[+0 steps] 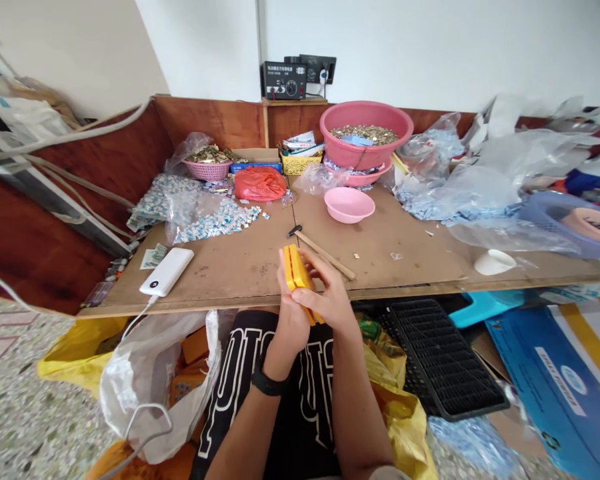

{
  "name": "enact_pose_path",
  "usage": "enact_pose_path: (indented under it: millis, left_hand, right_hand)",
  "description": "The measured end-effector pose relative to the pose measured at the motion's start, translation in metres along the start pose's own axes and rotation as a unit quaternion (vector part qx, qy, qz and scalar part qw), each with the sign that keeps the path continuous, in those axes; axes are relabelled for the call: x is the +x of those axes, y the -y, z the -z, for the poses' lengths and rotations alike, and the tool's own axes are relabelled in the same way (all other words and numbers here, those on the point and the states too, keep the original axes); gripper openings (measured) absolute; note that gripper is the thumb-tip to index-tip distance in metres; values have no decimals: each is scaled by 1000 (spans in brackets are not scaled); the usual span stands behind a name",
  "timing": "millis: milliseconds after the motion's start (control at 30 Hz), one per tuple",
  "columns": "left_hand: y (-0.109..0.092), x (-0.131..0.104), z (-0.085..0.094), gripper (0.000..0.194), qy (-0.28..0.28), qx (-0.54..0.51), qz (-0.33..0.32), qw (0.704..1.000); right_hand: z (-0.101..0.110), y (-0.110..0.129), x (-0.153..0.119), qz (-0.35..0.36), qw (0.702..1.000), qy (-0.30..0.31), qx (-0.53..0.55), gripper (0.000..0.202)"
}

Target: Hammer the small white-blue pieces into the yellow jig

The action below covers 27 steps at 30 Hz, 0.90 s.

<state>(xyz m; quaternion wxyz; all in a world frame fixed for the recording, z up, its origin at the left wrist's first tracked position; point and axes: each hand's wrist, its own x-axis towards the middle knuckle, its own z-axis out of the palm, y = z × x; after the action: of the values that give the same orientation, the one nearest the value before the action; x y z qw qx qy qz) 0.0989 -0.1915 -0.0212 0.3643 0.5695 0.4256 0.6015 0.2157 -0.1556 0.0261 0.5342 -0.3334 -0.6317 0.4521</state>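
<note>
A yellow plastic case [297,268], with a red seam running between its two halves, is held upright above my lap at the table's front edge. My left hand [289,312] is closed around its lower left side, and a black band circles that wrist. My right hand [330,290] grips the case from the right, its thumb across the near face and its fingers behind. A hammer [325,255] with a wooden handle lies on the table just beyond my hands. The contents of the case, if any, are hidden.
A pink bowl [349,204] stands beyond the hammer, before a large pink basin [365,157] of small metal pieces. At left lie a white power bank [167,272] and a pile of small white-and-blue pieces [217,220]. Below, a white bag [145,380] holds orange items.
</note>
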Motion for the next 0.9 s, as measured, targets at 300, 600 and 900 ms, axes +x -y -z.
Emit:
enact_pose_path:
  millis: [300, 600, 900]
  left_hand:
    - [-2, 7, 8, 120, 51, 60, -62, 995]
    - [-6, 8, 20, 55, -50, 85, -94, 991]
    - [19, 14, 40, 58, -238, 233, -65, 940]
  right_hand:
    - [19, -14, -2, 5, 999, -11, -51, 64]
    - [-35, -30, 3, -56, 987, -113, 97, 55]
    - [-35, -45, 8, 24, 964, -255, -69, 63]
